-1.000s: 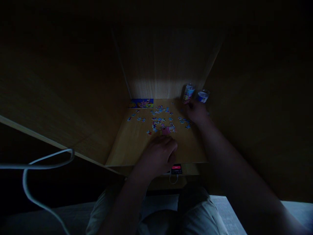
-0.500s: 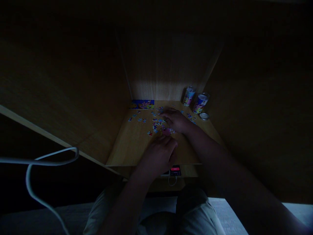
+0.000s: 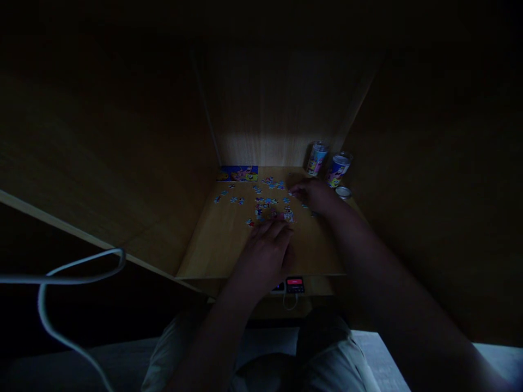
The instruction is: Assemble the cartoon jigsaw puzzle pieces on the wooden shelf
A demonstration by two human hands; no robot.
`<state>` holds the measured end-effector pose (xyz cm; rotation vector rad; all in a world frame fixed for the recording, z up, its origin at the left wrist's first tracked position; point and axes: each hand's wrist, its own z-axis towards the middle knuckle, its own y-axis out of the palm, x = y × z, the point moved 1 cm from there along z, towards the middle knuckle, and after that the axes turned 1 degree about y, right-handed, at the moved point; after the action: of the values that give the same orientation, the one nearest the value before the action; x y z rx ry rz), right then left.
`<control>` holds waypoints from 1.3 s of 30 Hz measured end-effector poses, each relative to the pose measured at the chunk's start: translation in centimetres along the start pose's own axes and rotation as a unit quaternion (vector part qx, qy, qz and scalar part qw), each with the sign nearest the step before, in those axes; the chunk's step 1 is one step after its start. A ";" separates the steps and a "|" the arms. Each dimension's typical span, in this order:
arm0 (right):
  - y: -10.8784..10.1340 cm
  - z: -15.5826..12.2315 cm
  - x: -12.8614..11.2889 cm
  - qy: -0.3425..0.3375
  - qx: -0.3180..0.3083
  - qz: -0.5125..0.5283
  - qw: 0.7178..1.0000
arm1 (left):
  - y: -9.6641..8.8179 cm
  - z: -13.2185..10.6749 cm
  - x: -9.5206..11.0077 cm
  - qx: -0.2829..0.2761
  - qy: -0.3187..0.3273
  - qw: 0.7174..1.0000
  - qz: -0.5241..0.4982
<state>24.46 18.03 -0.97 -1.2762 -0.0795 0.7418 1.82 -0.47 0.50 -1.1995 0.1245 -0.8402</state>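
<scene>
Jigsaw pieces lie scattered over a wooden desktop (image 3: pixel 216 239). Several are joined in a small cluster (image 3: pixel 265 202) with a pink part partly hidden by my left hand. My left hand (image 3: pixel 269 245) rests at the near edge of that cluster, its fingers laid forward over the wood and seemingly holding nothing. To the right, my right hand (image 3: pixel 314 193) has thumb and fingers pinched at a small puzzle piece (image 3: pixel 291 193). Loose pieces (image 3: pixel 273 184) lie beyond the cluster, and others (image 3: pixel 237 200) lie to its left. The scene is dim.
Two cartoon-printed cans (image 3: pixel 317 158) (image 3: pixel 338 169) stand at the back right, with a round lid (image 3: pixel 343 192) beside them. A blue picture card (image 3: pixel 238 173) lies against the back wall. Below the desktop edge sits a lit phone (image 3: pixel 295 283). A white cable (image 3: pixel 53 326) loops at left.
My right hand has moved right, from above the cluster to pieces near the cans, uncovering pieces in the middle. My left hand has flattened slightly and stays nearly in place.
</scene>
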 end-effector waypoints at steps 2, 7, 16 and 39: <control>0.0 -0.1 0.0 0.002 -0.006 0.004 1.000 | 0.0 0.0 0.0 0.000 0.000 1.000 0.002; 0.0 -0.3 -0.2 0.000 -0.001 0.006 1.000 | 0.1 0.1 0.0 0.006 -0.014 1.000 0.008; -0.1 -0.5 0.1 0.012 -0.007 -0.020 1.000 | 0.2 0.1 -0.1 -0.001 -0.025 0.999 0.025; -1.3 -1.2 0.4 0.013 -0.095 0.077 0.992 | 0.1 0.2 0.0 -0.015 -0.051 0.997 0.047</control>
<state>25.93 17.17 -0.33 -1.4852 -0.0299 0.8661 1.99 -0.32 0.52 -1.2527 0.1103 -0.6954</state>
